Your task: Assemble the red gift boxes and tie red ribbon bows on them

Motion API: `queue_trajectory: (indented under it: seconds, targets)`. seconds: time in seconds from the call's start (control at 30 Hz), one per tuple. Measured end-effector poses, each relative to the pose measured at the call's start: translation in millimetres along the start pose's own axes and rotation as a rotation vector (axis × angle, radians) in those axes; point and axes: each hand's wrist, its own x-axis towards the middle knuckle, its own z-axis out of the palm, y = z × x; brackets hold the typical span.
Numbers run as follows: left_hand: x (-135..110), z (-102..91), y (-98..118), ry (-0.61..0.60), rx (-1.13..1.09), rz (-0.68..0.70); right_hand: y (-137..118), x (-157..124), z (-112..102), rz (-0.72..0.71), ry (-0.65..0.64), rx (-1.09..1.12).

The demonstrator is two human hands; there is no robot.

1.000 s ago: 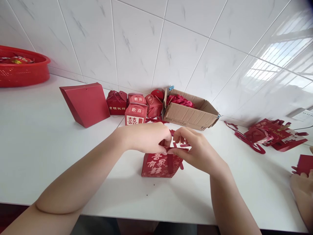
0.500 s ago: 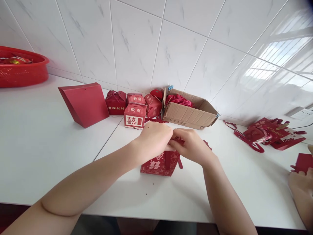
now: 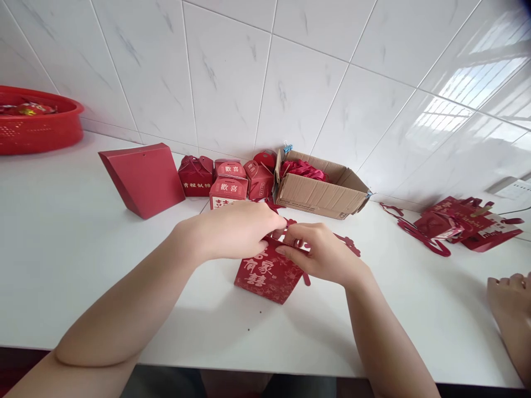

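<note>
Standing tilted on the white table is a red gift box [image 3: 269,276] printed with pale characters and flowers. My left hand [image 3: 244,228] is closed on the left part of its top edge, thumb in front and the other fingers partly hidden behind. On the right part of the same edge, my right hand [image 3: 321,251] pinches the panel between thumb and curled fingers. A white gap shows between the two hands. Red cut-out strips [image 3: 348,244] stick out behind the box and to its right.
Small red boxes [image 3: 228,188] and a larger plain red box [image 3: 143,179] stand behind. A cardboard carton [image 3: 321,196] holds red ribbon. At far left is a red basket [image 3: 41,130]; red bags [image 3: 456,224] and another person's hand [image 3: 512,298] are at right.
My left hand has shifted left along the top edge, apart from the right hand. The strip across the box's front is gone from view, showing more characters. The other person's red piece is no longer visible.
</note>
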Motion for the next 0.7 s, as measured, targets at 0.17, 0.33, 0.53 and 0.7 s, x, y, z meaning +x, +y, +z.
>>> queue_trajectory:
  seconds: [0.17,0.33,0.53,0.7]
  targets:
    - [-7,-8.3,-2,0.134,0.015,-0.055,-2,-2,-1,0.000,-0.006,-0.037]
    - [-18,-16.5,-22,0.031,-0.003,-0.150,1,-1,-1,-0.013,-0.009,-0.053]
    - [-31,-24.6,-31,0.050,-0.098,-0.061,4,-1,-2,-0.037,-0.022,-0.020]
    - [-41,-25.8,-25,0.341,-0.193,0.087,1,-2,0,-0.095,-0.030,0.029]
